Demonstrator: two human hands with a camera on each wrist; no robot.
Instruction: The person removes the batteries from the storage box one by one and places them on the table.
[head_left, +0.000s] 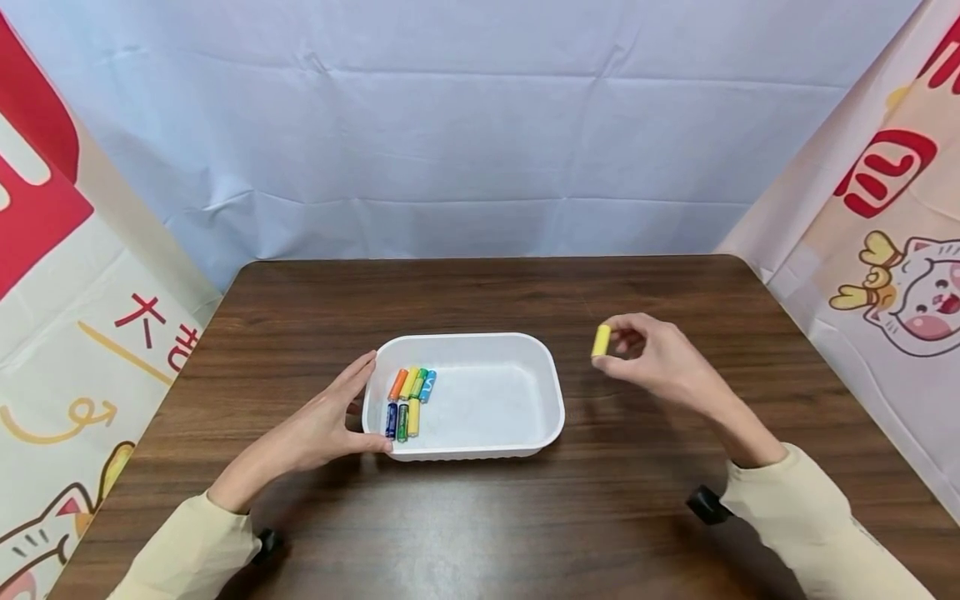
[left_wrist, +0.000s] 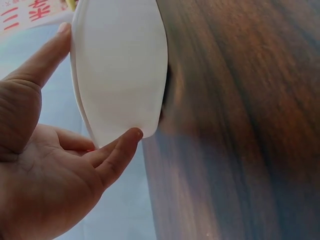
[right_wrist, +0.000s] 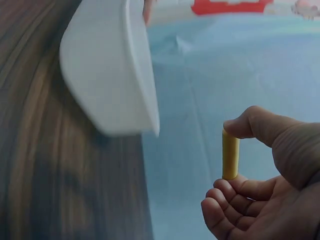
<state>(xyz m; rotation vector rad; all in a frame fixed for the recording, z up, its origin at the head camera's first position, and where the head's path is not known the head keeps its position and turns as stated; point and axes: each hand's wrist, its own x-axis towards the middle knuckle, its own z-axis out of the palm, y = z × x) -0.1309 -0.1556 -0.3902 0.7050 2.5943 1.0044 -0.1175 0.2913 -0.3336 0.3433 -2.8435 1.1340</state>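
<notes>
A pale, creased cloth [head_left: 480,167] hangs across the back, flanked by a left printed panel [head_left: 112,275] and a right printed panel [head_left: 825,250] with red lettering and cartoon cats. Below is a dark wood-grain table [head_left: 480,525]. Two cream sleeves [head_left: 795,500] reach in from the near corners.

A white rectangular tray [head_left: 487,408] sits near the middle of the table. The left hand [head_left: 322,425] is spread wide at its left end, fingers fairly straight, thumb touching the near rim. The right hand [head_left: 660,358] is raised to the right of the tray, well apart from it, thumb and fingertips nearly closed on one small cylinder. A black object [head_left: 708,505] shows under each wrist.

Seven batteries lie at the tray's left end. The far row runs orange [head_left: 398,384], yellow, green, blue [head_left: 428,387]; the near row, navy [head_left: 392,420], dark green, yellow. The right hand's cylinder, a yellow battery [head_left: 602,341], is pinched end to end, nearly upright, outside the tray; the tray's right wall stands between it and the rows.
</notes>
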